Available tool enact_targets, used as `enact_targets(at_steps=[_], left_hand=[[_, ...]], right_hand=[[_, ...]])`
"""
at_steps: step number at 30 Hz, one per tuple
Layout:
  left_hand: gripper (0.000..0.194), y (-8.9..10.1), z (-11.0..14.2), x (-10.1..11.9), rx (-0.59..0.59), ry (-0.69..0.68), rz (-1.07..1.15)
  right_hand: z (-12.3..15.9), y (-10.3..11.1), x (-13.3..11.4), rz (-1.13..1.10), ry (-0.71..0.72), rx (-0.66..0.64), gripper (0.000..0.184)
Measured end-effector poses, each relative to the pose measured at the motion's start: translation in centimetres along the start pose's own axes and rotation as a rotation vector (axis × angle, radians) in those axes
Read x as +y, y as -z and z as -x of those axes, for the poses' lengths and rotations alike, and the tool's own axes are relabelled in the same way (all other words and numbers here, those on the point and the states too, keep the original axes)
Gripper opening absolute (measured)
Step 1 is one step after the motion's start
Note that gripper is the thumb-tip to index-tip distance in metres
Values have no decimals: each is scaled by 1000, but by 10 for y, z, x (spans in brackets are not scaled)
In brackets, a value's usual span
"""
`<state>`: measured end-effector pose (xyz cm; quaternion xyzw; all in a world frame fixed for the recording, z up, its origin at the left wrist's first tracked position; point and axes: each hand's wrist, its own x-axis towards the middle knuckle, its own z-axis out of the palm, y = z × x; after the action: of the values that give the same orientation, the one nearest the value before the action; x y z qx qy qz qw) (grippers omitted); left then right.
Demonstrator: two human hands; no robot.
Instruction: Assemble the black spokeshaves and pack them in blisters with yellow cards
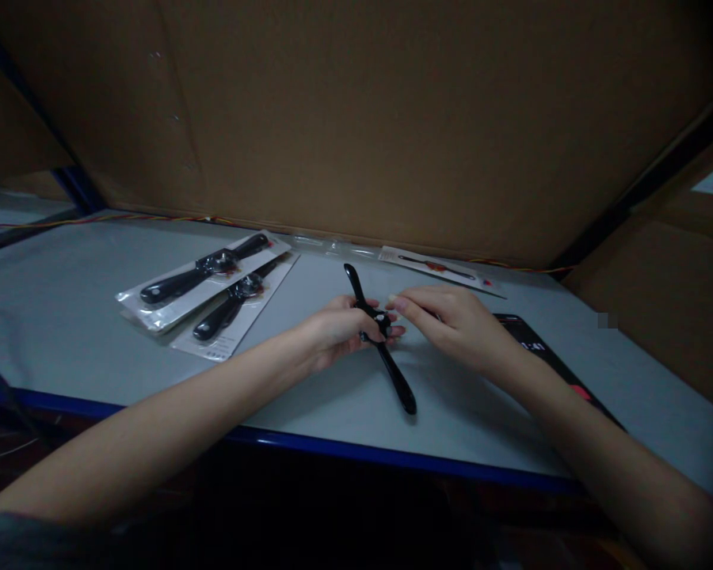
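Observation:
My left hand [349, 328] is closed around the middle of a black spokeshave [399, 384], with the thumb across its body. The tool is held above the table, one handle pointing away and the other towards the front edge. A small pale spot shows at its centre. Just to the right, my right hand [445, 317] has thumb and forefinger pinched together close to the spokeshave's middle. Whatever that pinch may hold is too small or hidden to make out.
At the left lie packaged spokeshaves [181, 283] on cards under clear plastic. A printed backing card [433, 265] and clear plastic packaging [333, 247] rest along the cardboard back wall [356, 119]. A black device with a lit clock [514, 323] lies partly under my right forearm.

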<state>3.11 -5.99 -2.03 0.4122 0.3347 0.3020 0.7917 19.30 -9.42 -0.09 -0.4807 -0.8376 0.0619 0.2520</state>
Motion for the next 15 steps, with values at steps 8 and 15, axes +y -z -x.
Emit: enact_targets(at_steps=[8, 15], left_hand=[[37, 2, -3, -2, -17, -22, -43], [38, -1, 1, 0, 20, -2, 5]], right_hand=[[0, -2, -6, -103, 20, -85, 40], [0, -1, 0, 7, -32, -15, 42]])
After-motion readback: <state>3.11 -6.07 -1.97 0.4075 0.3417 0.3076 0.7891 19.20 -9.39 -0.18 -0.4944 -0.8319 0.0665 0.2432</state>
